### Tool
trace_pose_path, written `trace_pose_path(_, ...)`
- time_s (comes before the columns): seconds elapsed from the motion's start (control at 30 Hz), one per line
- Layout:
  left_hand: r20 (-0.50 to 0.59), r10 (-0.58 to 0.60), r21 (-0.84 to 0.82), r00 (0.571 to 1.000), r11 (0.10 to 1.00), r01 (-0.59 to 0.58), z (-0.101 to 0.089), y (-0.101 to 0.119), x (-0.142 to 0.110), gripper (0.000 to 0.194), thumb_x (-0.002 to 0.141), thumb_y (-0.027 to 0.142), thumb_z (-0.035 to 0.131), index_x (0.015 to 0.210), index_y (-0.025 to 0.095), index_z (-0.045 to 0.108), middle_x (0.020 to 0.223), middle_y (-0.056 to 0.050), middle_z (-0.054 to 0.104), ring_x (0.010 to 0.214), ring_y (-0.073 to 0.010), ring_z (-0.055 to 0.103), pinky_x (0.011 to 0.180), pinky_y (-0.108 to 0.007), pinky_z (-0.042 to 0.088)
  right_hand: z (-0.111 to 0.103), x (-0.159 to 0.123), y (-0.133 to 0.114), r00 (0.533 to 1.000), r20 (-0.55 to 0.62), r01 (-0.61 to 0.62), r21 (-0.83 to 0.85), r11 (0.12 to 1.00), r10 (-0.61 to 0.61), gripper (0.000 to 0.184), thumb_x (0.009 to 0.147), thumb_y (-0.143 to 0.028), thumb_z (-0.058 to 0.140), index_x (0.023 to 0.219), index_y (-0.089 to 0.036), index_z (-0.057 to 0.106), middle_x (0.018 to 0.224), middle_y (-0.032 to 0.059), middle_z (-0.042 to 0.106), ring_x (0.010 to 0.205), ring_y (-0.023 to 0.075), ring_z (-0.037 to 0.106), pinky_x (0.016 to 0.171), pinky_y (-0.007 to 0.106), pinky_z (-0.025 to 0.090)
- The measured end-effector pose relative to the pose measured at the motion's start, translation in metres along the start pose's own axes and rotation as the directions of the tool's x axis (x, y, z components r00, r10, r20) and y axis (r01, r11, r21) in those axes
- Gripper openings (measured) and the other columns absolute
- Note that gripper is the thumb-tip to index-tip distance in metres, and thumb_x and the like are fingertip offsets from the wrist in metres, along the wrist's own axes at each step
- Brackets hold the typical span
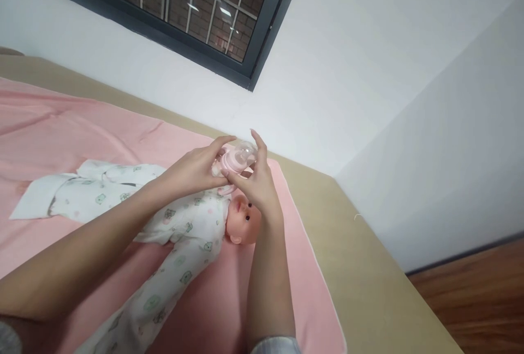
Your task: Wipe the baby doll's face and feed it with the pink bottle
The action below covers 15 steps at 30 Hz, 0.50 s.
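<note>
Between my two hands is a pink baby bottle (232, 161) with a clear cap (246, 152) pointing right. My left hand (204, 164) wraps round the bottle's body from the left. On the right, my right hand (257, 177) has its thumb and fingers at the clear cap. Below the hands lies a baby doll (241, 222) on its back, its head to the right and partly covered by my right wrist. The doll wears a white printed suit (180, 217) with long sleeves and legs.
A pink cloth (221, 294) is spread under the doll on a pale wooden table (339, 228). White wall (311, 119) rises behind, with a dark-framed window (245, 73) and bars. Brown wood (483, 294) shows at the lower right.
</note>
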<state>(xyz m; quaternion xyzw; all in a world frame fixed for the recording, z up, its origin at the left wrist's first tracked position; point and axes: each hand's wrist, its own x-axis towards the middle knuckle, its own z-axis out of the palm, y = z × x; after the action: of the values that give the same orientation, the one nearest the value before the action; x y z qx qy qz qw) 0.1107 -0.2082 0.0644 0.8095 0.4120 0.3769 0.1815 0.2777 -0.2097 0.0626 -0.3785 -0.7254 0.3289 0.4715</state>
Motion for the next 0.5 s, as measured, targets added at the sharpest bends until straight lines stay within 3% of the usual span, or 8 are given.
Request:
trace_pose_path(0.2,-0.001,0.030,-0.014,1.000,0.999,-0.030,0.000,-0.003,-0.001,0.073,0.081,0.049,0.059,0.142,0.025,0.027,0.128,-0.008,0.056,0.116,-0.0278,0.053,0.089,-0.035,0.044,-0.008,0.000,0.002,0.995,-0.078,0.060,-0.073,0.996,-0.066,0.094,0.073,-0.038,0.068,0.145,-0.034,0.008,0.126,0.0085,0.047,0.109,0.0216,0.054,0.088,0.042,0.053)
trace_pose_path(0.33,-0.009,0.054,0.015,0.998,0.998,-0.054,-0.007,0.000,-0.007,0.062,0.085,0.049,0.055,0.139,0.028,0.033,0.126,-0.004,0.057,0.115,-0.0255,0.053,0.091,-0.034,0.045,-0.033,-0.001,0.011,0.980,-0.189,0.030,-0.143,0.989,-0.057,0.098,0.072,-0.040,0.068,0.145,-0.034,0.004,0.131,0.0102,0.044,0.108,0.0212,0.055,0.085,0.040,0.053)
trace_pose_path(0.43,0.138,0.118,0.015,0.983,0.993,-0.121,-0.017,0.008,-0.015,0.047,0.088,0.044,0.052,0.132,0.030,0.045,0.127,-0.001,0.058,0.113,-0.0229,0.055,0.091,-0.031,0.045,-0.063,-0.004,0.026,0.947,-0.316,-0.036,-0.268,0.963,-0.053,0.099,0.071,-0.040,0.066,0.145,-0.031,0.002,0.136,0.0127,0.040,0.112,0.0229,0.053,0.087,0.041,0.051)
trace_pose_path(0.5,0.297,0.188,0.011,0.936,0.980,-0.200,-0.025,0.014,-0.023,0.042,0.087,0.040,0.054,0.128,0.032,0.052,0.124,0.002,0.060,0.109,-0.0210,0.058,0.088,-0.028,0.048,-0.083,-0.007,0.042,0.909,-0.411,-0.098,-0.380,0.920,-0.073,0.099,0.069,-0.038,0.066,0.145,-0.029,0.005,0.141,0.0140,0.034,0.118,0.0246,0.048,0.092,0.043,0.048)
